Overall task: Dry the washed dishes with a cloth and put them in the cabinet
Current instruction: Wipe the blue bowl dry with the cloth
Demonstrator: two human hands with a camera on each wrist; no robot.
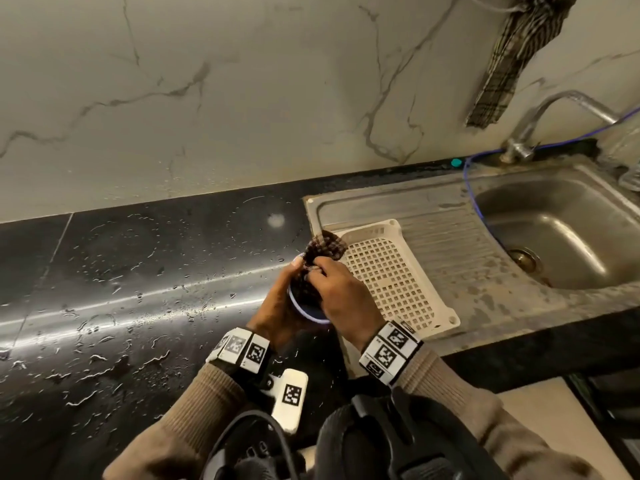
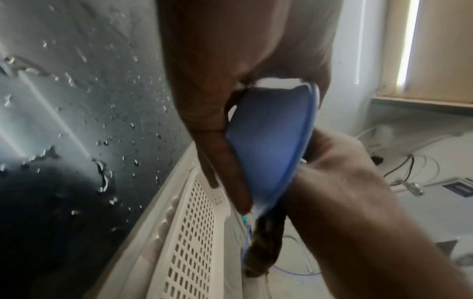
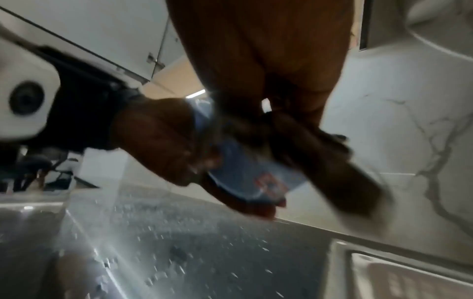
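The bowl (image 1: 306, 308) is blue, small and round, and it is being held in the air above the edge of the counter (image 1: 138, 271), just beside the white rack (image 1: 398, 278). The left hand (image 1: 277, 306) is cupping it from outside, with the fingers curling round the wall and the rim. The right hand (image 1: 343, 292) is pinching a dark checked cloth (image 1: 325, 247) and pushing it into the inside of the bowl; one end of the cloth is sticking out above the hands.

The bowl is looking light and stiff, probably plastic, so it should not break easily, but I think a wet wall is slippery. The grip round the rim and the base seems the safest one. The cloth is soft and is folding easily.

The counter is carrying many water drops. The rack is lying on the drainboard of the sink (image 1: 561, 233), and another cloth (image 1: 512, 57) is hanging on the wall above the tap (image 1: 540, 116).
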